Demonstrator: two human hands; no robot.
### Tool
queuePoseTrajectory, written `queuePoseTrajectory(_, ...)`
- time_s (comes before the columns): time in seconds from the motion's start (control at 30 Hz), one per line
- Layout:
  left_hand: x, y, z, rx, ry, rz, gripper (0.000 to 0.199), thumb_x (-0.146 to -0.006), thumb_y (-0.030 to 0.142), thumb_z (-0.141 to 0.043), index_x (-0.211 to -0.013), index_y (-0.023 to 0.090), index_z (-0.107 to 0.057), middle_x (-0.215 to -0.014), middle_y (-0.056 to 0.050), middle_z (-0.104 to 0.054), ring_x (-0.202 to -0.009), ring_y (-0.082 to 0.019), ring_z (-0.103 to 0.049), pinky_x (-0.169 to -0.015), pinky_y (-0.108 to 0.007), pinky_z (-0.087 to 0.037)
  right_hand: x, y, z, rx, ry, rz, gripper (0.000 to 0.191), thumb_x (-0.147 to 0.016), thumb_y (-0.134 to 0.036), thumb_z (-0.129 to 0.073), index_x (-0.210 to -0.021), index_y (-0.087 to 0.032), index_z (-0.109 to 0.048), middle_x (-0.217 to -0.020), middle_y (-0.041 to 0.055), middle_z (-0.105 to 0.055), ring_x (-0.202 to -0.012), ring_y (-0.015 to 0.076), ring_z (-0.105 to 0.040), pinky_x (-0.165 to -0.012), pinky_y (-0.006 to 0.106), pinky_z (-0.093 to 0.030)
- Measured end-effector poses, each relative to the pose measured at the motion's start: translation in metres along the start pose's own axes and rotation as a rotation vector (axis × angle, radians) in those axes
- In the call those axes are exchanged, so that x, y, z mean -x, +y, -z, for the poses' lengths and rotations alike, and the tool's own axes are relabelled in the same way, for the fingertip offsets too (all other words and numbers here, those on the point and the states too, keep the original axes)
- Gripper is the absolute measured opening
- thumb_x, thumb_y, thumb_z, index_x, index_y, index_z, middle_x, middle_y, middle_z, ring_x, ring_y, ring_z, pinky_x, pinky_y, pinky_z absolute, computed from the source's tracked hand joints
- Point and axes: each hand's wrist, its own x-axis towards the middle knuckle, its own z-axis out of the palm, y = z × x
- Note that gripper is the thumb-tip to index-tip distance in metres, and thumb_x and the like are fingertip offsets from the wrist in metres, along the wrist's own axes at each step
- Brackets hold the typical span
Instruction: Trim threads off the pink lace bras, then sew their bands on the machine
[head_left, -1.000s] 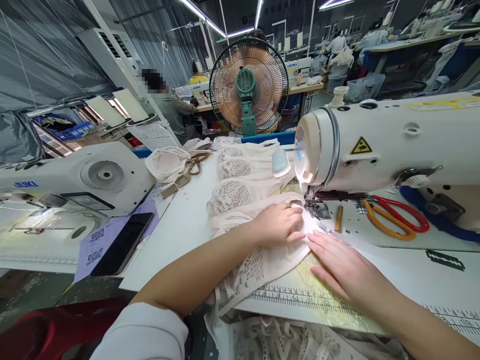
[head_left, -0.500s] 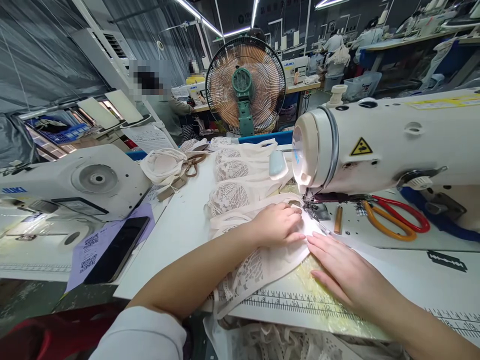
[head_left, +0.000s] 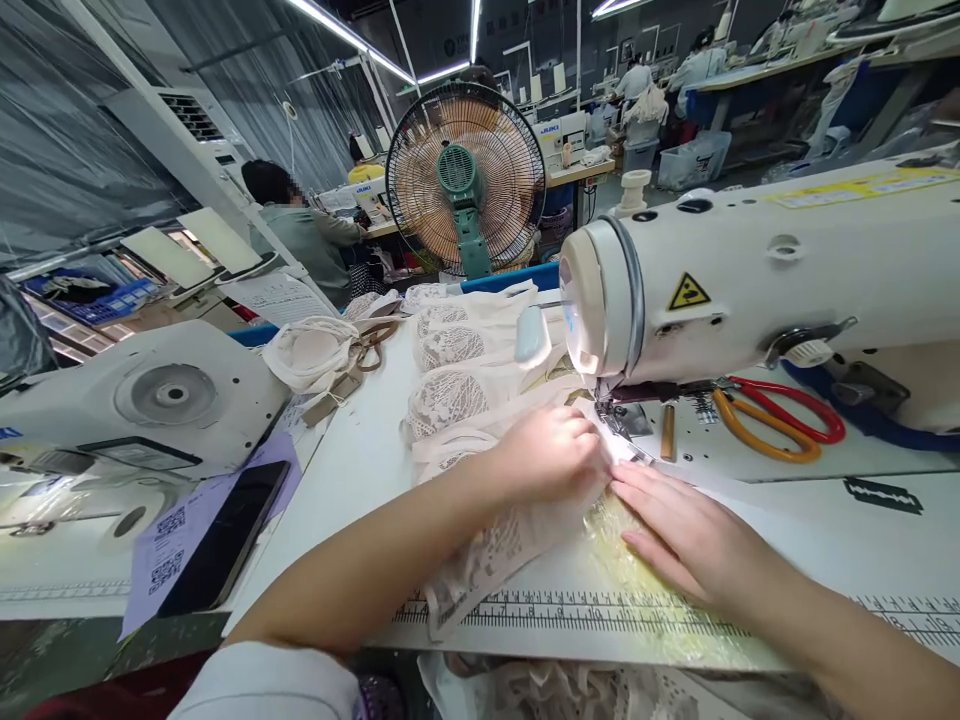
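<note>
Under my left hand (head_left: 555,455) lies a cream lace bra piece (head_left: 499,550), and that hand's fingers are curled closed on its fabric, just left of the needle area. The fingertips are partly hidden. My right hand (head_left: 679,525) rests flat with fingers stretched out, its tips at the fabric's right edge below the presser foot (head_left: 606,400). Above both hands is the white sewing machine head (head_left: 607,300). More cream lace bra pieces (head_left: 448,395) stretch away behind my left hand in a row.
Orange-and-red-handled scissors (head_left: 772,425), a small wooden-looking stick (head_left: 667,433) and a black blade (head_left: 883,495) lie to the right. On the left are a dark phone (head_left: 225,540), purple paper (head_left: 154,570) and another machine (head_left: 165,390). A large fan (head_left: 465,180) stands behind; a person (head_left: 300,235) sits beyond.
My left hand has curled more tightly, and the lace fabric under it has shifted and is blurred. My right hand stays nearly in place. The whole view has moved slightly.
</note>
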Motion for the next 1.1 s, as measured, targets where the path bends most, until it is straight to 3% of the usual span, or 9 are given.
queuePoseTrajectory(0.1, 0.009, 0.02, -0.007, -0.018, 0.047, -0.07, 0.032, -0.087, 0.032, -0.047, -0.102, 0.008, -0.061, -0.099, -0.014, -0.065, -0.095, -0.025, -0.057, -0.084, -0.036, -0.046, 0.0, 0.0, 0.0, -0.041, -0.026, -0.017, 0.035, -0.09, -0.025, -0.041, -0.115, -0.008, -0.057, -0.119, 0.0178, -0.063, -0.113, 0.0267, -0.057, -0.092, 0.042, -0.052)
queuePoseTrajectory(0.2, 0.019, 0.029, -0.017, -0.095, 0.099, -0.047, 0.035, -0.089, 0.023, -0.044, -0.115, 0.002, -0.054, -0.1, -0.015, -0.064, -0.09, -0.024, -0.058, -0.077, -0.036, -0.048, 0.002, 0.001, 0.0, -0.064, -0.042, -0.047, 0.036, -0.09, -0.025, -0.041, -0.117, -0.008, -0.057, -0.121, 0.0167, -0.062, -0.114, 0.0263, -0.057, -0.093, 0.042, -0.052)
queuePoseTrajectory(0.3, 0.023, 0.022, -0.02, -0.111, 0.135, -0.054, 0.03, -0.093, 0.015, -0.037, -0.116, 0.007, -0.053, -0.107, -0.013, -0.064, -0.095, -0.021, -0.058, -0.081, -0.035, -0.048, 0.004, 0.001, -0.001, -0.07, -0.066, -0.049, 0.037, -0.089, -0.025, -0.042, -0.12, -0.01, -0.057, -0.124, 0.0147, -0.061, -0.116, 0.0267, -0.055, -0.093, 0.043, -0.051)
queuePoseTrajectory(0.47, 0.02, 0.004, -0.017, -0.066, 0.146, -0.115, 0.029, -0.095, 0.019, -0.038, -0.118, 0.012, -0.054, -0.116, -0.01, -0.063, -0.102, -0.019, -0.056, -0.088, -0.035, -0.046, 0.005, 0.001, -0.002, -0.046, -0.098, -0.037, 0.038, -0.089, -0.024, -0.043, -0.121, -0.008, -0.056, -0.126, 0.0158, -0.059, -0.117, 0.0286, -0.054, -0.092, 0.045, -0.051)
queuePoseTrajectory(0.67, 0.016, -0.003, -0.017, -0.043, 0.132, -0.127, 0.029, -0.095, 0.019, -0.038, -0.118, 0.013, -0.055, -0.127, -0.008, -0.058, -0.111, -0.019, -0.053, -0.093, -0.035, -0.044, 0.003, 0.001, -0.002, -0.011, -0.066, -0.028, 0.037, -0.088, -0.023, -0.044, -0.118, -0.008, -0.058, -0.124, 0.0166, -0.06, -0.115, 0.0291, -0.055, -0.09, 0.044, -0.053)
queuePoseTrajectory(1.1, 0.006, -0.022, -0.023, -0.033, 0.143, -0.111, 0.028, -0.094, 0.02, -0.039, -0.113, 0.016, -0.059, -0.124, -0.006, -0.061, -0.114, -0.019, -0.054, -0.097, -0.034, -0.043, 0.003, 0.0, -0.003, -0.025, -0.058, -0.042, 0.037, -0.087, -0.024, -0.045, -0.12, -0.01, -0.057, -0.127, 0.0146, -0.058, -0.117, 0.0275, -0.054, -0.093, 0.043, -0.051)
